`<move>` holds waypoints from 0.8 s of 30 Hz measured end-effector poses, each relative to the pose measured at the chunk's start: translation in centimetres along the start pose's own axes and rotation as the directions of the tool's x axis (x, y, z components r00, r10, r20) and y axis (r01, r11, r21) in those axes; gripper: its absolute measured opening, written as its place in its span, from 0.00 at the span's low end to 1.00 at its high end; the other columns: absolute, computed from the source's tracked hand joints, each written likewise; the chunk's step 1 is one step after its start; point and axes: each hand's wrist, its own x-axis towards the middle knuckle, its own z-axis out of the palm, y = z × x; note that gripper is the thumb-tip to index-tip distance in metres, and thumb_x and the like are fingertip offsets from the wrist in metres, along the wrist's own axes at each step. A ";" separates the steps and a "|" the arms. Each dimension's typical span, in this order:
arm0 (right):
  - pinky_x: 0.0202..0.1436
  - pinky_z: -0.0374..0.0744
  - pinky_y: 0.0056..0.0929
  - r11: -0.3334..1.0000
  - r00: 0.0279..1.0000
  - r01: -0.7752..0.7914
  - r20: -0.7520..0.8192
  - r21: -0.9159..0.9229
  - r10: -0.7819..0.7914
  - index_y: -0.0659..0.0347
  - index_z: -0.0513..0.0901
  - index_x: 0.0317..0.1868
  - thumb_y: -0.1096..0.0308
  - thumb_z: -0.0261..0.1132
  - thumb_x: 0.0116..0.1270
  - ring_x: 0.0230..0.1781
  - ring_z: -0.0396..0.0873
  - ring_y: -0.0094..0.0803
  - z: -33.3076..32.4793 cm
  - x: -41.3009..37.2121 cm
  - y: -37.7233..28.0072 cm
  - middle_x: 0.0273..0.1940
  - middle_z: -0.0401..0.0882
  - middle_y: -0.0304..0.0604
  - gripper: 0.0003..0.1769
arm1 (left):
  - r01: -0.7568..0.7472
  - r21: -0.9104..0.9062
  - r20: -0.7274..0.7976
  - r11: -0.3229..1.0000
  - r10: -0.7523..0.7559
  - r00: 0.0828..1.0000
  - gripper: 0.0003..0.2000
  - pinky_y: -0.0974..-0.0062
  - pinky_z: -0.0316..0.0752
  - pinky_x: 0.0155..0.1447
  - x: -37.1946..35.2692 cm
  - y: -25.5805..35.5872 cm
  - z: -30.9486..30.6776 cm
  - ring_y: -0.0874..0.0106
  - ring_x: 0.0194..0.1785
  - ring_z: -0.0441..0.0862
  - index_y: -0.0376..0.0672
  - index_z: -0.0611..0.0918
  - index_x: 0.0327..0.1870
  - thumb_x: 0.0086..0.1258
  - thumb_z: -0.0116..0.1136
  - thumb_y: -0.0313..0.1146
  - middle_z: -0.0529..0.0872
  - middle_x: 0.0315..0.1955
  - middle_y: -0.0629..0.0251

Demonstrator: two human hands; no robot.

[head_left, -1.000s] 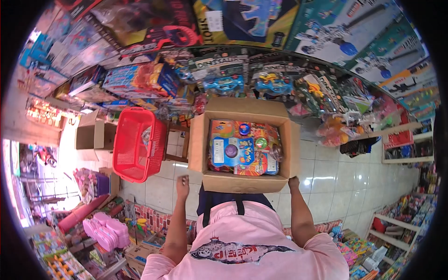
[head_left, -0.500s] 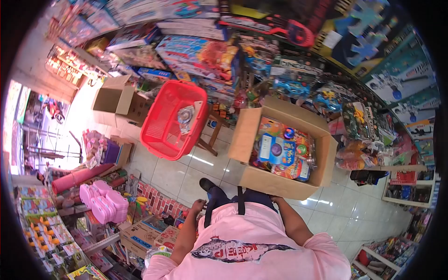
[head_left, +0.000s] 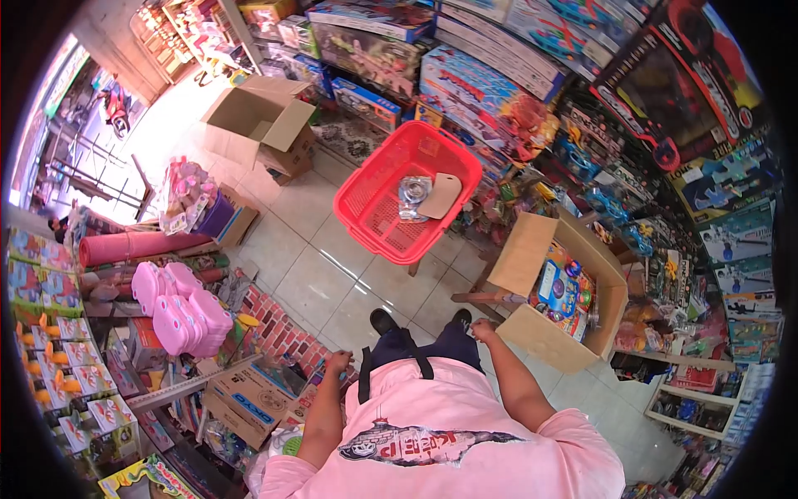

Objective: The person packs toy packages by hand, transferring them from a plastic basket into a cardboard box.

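Note:
My left hand [head_left: 338, 362] hangs at my side with its fingers curled and nothing in it, above stacked boxes by a low brick-pattern ledge. My right hand [head_left: 482, 330] is loosely closed and holds nothing, a little short of the near corner of an open cardboard box [head_left: 532, 337]. That box is full of carded toys [head_left: 559, 289] and stands at the right. A red plastic basket [head_left: 378, 214] sits beyond it, on what looks like a wooden stool, with a packaged toy and a card inside.
Shelves of boxed toys [head_left: 490, 79] line the far wall and right side. An empty open carton [head_left: 262, 116] lies on the tiled floor at the back left. Pink cases [head_left: 179, 303], a pink rolled mat [head_left: 133, 247] and more toy stock crowd the left.
My view has swung left and I have stepped back. My hands have come off the cardboard box, which now stands at my right, and both arms have dropped toward my sides.

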 end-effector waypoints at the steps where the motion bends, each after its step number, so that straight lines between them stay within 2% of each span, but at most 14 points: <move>1: 0.23 0.78 0.33 0.999 0.999 0.032 -0.022 -0.010 -0.033 0.60 0.83 0.42 0.58 0.64 0.66 0.24 0.83 0.31 0.2 -0.1 -1.0 0.30 0.85 0.42 0.14 | -0.003 -0.009 -0.002 1.000 0.003 1.000 0.16 0.66 0.78 0.33 1.3 -2.4 -1.1 0.65 0.33 0.86 0.38 0.80 0.51 0.74 0.53 0.42 0.88 0.38 0.57; 2: 0.23 0.78 0.33 0.999 0.999 0.038 -0.025 -0.016 -0.038 0.60 0.83 0.42 0.58 0.64 0.66 0.24 0.83 0.31 0.7 0.6 -1.5 0.30 0.85 0.42 0.14 | -0.017 -0.006 -0.035 1.000 0.017 0.999 0.15 0.65 0.79 0.32 2.5 -4.7 -1.9 0.65 0.33 0.86 0.38 0.80 0.50 0.73 0.53 0.41 0.88 0.37 0.57; 4: 0.23 0.78 0.33 0.973 0.977 0.195 -0.060 -0.121 -0.204 0.60 0.83 0.43 0.58 0.64 0.66 0.24 0.83 0.30 1.6 1.5 -2.5 0.30 0.85 0.41 0.14 | -0.030 -0.005 -0.061 1.000 0.030 0.998 0.14 0.64 0.80 0.31 2.9 -6.7 -2.8 0.64 0.32 0.86 0.38 0.80 0.49 0.73 0.54 0.39 0.87 0.36 0.57; 7: 0.25 0.78 0.32 0.992 0.993 0.120 -0.014 -0.023 -0.120 0.59 0.82 0.44 0.59 0.63 0.67 0.27 0.84 0.30 0.2 -1.4 -6.9 0.33 0.85 0.40 0.13 | 0.049 -0.057 -0.078 0.997 -0.053 0.995 0.13 0.66 0.78 0.30 2.5 -7.6 -3.4 0.66 0.29 0.84 0.38 0.80 0.49 0.71 0.54 0.36 0.87 0.34 0.58; 10: 0.27 0.78 0.30 0.989 0.998 0.060 0.010 0.139 -0.062 0.59 0.81 0.46 0.59 0.62 0.68 0.29 0.84 0.29 -0.9 -1.8 -9.7 0.35 0.85 0.40 0.13 | 0.035 -0.027 -0.093 0.999 -0.037 0.995 0.13 0.66 0.77 0.32 2.1 -5.3 -4.0 0.68 0.29 0.83 0.36 0.86 0.40 0.67 0.60 0.39 0.87 0.30 0.59; 12: 0.28 0.78 0.29 0.971 0.999 0.043 0.004 0.236 -0.045 0.58 0.80 0.47 0.60 0.61 0.69 0.30 0.84 0.29 -1.5 -1.0 -11.2 0.36 0.85 0.40 0.13 | -0.015 0.117 -0.118 0.993 0.029 0.993 0.14 0.68 0.77 0.35 2.6 -2.1 -4.8 0.69 0.31 0.83 0.36 0.85 0.39 0.68 0.60 0.39 0.87 0.29 0.60; 14: 0.26 0.78 0.31 0.900 0.993 0.101 -0.100 0.424 -0.064 0.58 0.82 0.45 0.62 0.60 0.70 0.30 0.83 0.29 -2.3 0.5 -12.9 0.32 0.84 0.38 0.11 | -0.281 0.142 -0.184 0.949 0.304 0.935 0.15 0.71 0.77 0.39 1.0 3.6 -6.1 0.70 0.33 0.83 0.36 0.84 0.38 0.70 0.60 0.42 0.87 0.30 0.59; 15: 0.26 0.78 0.31 0.897 0.994 0.093 -0.097 0.432 -0.057 0.58 0.82 0.45 0.62 0.60 0.70 0.30 0.83 0.29 -3.0 1.0 -14.0 0.32 0.84 0.38 0.11 | -0.332 0.108 -0.202 0.937 0.347 0.916 0.15 0.72 0.76 0.41 1.9 6.1 -7.0 0.71 0.34 0.82 0.35 0.84 0.39 0.70 0.60 0.42 0.87 0.30 0.59; 16: 0.28 0.78 0.31 0.866 0.971 0.200 -0.211 0.459 -0.113 0.59 0.82 0.43 0.63 0.61 0.69 0.30 0.83 0.29 -4.0 1.3 -15.4 0.32 0.83 0.38 0.10 | -0.383 0.077 -0.223 0.921 0.390 0.894 0.15 0.73 0.76 0.43 2.8 8.4 -7.9 0.72 0.35 0.82 0.35 0.83 0.39 0.71 0.59 0.42 0.87 0.30 0.59; 19: 0.34 0.78 0.34 0.693 0.804 0.506 -0.571 0.513 -0.165 0.61 0.81 0.41 0.70 0.62 0.66 0.31 0.82 0.33 -6.6 4.2 -20.0 0.30 0.83 0.40 0.05 | -0.667 0.013 -0.363 0.745 0.626 0.691 0.14 0.74 0.75 0.42 2.2 18.6 -10.1 0.73 0.34 0.80 0.35 0.82 0.43 0.74 0.57 0.40 0.85 0.31 0.63; 21: 0.41 0.78 0.34 0.795 0.522 0.589 -0.819 0.144 -0.238 0.62 0.80 0.42 0.75 0.61 0.65 0.34 0.81 0.36 -9.9 2.7 -25.2 0.33 0.81 0.42 0.06 | -0.726 0.072 -0.449 0.684 0.672 0.589 0.13 0.74 0.75 0.43 -0.6 26.6 -11.0 0.74 0.36 0.80 0.35 0.81 0.45 0.75 0.56 0.38 0.85 0.33 0.64; 22: 0.41 0.78 0.34 0.793 0.525 0.589 -0.820 0.154 -0.230 0.62 0.80 0.42 0.75 0.61 0.65 0.34 0.81 0.36 -11.4 1.7 -28.1 0.33 0.81 0.42 0.06 | -0.733 0.108 -0.497 0.672 0.675 0.545 0.12 0.73 0.74 0.44 -2.2 30.7 -11.1 0.74 0.37 0.80 0.36 0.81 0.46 0.76 0.56 0.37 0.84 0.34 0.63; 23: 0.43 0.78 0.34 0.747 0.423 0.654 -0.876 0.118 -0.232 0.62 0.79 0.43 0.75 0.60 0.64 0.36 0.81 0.37 -12.7 0.7 -30.7 0.34 0.80 0.44 0.07 | -0.731 0.120 -0.492 0.672 0.680 0.544 0.12 0.73 0.74 0.44 -4.1 34.6 -10.9 0.74 0.37 0.80 0.36 0.81 0.46 0.76 0.56 0.37 0.84 0.34 0.63; 24: 0.45 0.78 0.34 0.702 0.320 0.708 -0.921 0.076 -0.223 0.62 0.79 0.43 0.76 0.60 0.64 0.38 0.80 0.38 -13.5 -0.1 -32.9 0.36 0.79 0.45 0.08 | -0.769 0.125 -0.523 0.627 0.700 0.486 0.12 0.73 0.74 0.45 -6.1 38.1 -10.5 0.74 0.38 0.80 0.36 0.81 0.46 0.76 0.56 0.37 0.85 0.35 0.63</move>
